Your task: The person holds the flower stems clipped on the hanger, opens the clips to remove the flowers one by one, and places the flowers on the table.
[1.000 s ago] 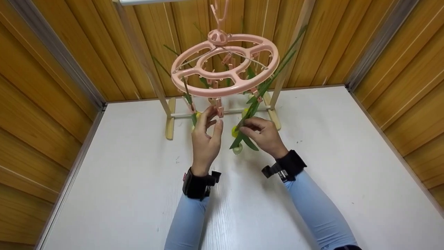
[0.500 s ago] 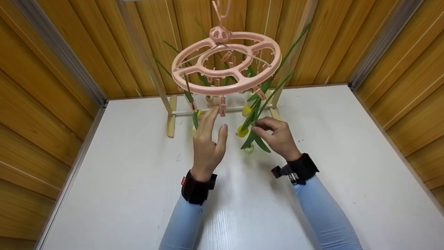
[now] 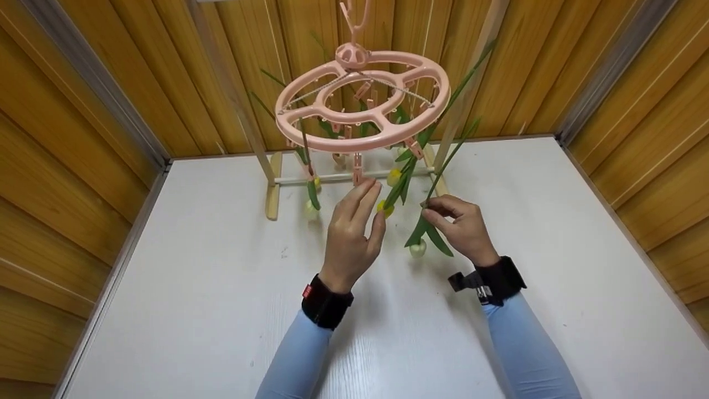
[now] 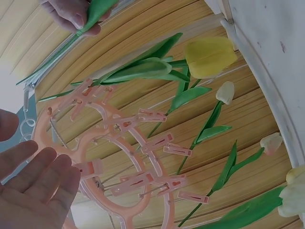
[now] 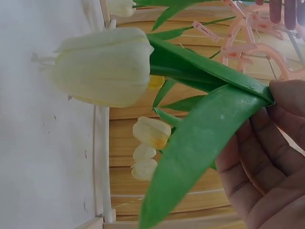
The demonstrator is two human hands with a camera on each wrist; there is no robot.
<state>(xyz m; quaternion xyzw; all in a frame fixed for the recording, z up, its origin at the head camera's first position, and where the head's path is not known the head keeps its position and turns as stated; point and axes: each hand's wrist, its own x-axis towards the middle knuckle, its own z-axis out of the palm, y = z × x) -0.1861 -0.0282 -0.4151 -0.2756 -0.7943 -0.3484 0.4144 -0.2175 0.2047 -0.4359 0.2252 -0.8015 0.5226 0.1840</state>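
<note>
My right hand [image 3: 462, 227] pinches the stem of a white tulip [image 5: 102, 67] between thumb and fingers. The bloom hangs downward, and its green leaves [image 5: 200, 138] spread beside the fingers in the right wrist view. With fingers extended, my left hand [image 3: 354, 235] is just below a pink clothespin [image 3: 358, 169] on the front of a round pink hanger [image 3: 354, 145]. The left wrist view has these fingers close beside the hanger ring. Other tulips hang head down from the clips, among them a yellow tulip [image 4: 209, 57] and a white tulip [image 3: 312, 209] at the left.
A wooden stand [image 3: 271, 191] with a white crossbar [image 3: 332, 178] holds up the hanger at the back of the white table [image 3: 221, 310]. Wood-panelled walls [image 3: 66, 183] enclose the table's back and sides.
My right hand has moved right and toward me with the white tulip, away from the hanging yellow ones. My left hand has shifted right, its fingers straighter, below the front clothespin.
</note>
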